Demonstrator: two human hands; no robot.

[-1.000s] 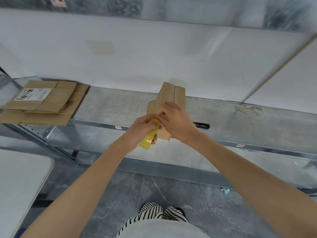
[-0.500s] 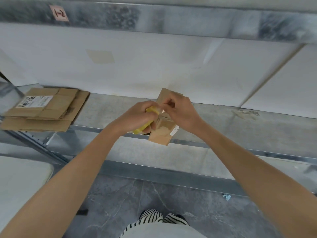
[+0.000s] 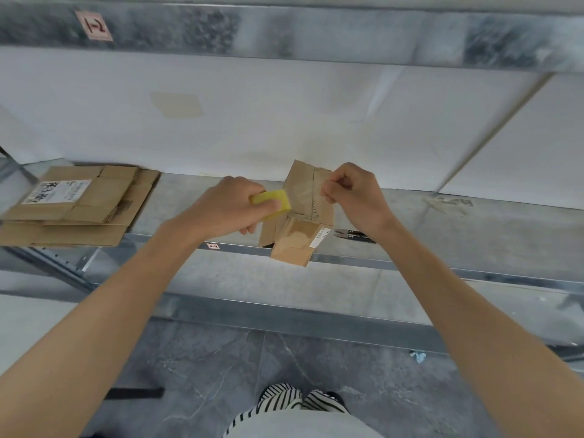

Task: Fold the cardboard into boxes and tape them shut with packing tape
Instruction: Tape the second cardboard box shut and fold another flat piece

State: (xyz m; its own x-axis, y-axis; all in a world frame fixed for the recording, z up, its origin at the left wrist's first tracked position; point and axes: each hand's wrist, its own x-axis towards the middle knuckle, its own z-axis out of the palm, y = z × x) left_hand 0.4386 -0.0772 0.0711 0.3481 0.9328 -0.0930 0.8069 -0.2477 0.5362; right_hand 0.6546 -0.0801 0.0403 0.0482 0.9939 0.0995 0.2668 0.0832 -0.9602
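The small cardboard box (image 3: 300, 213) sits between your hands, above the front edge of the metal shelf (image 3: 442, 229), with its lower end reaching past the front rail. A white label (image 3: 320, 237) runs along its lower right side, the print too small to read. Your left hand (image 3: 227, 207) grips the yellow tape roll (image 3: 272, 200), fingers wrapped round it, with the roll pressed against the box's left side. Your right hand (image 3: 350, 194) is curled tight and pinches the box's upper right edge. Just right of the box, black-handled snips (image 3: 354, 236) lie on the shelf. Well to the left is a stack of flattened cardboard (image 3: 79, 207); its white shipping label (image 3: 58, 191) carries bold black characters, blurred beyond reading. A small tag (image 3: 213, 246) on the front rail is also illegible, while the pink tag (image 3: 94, 26) on the upper beam (image 3: 316, 33) reads "1-2". Below, your striped shoes (image 3: 300, 398) stand on the grey floor (image 3: 205, 368).
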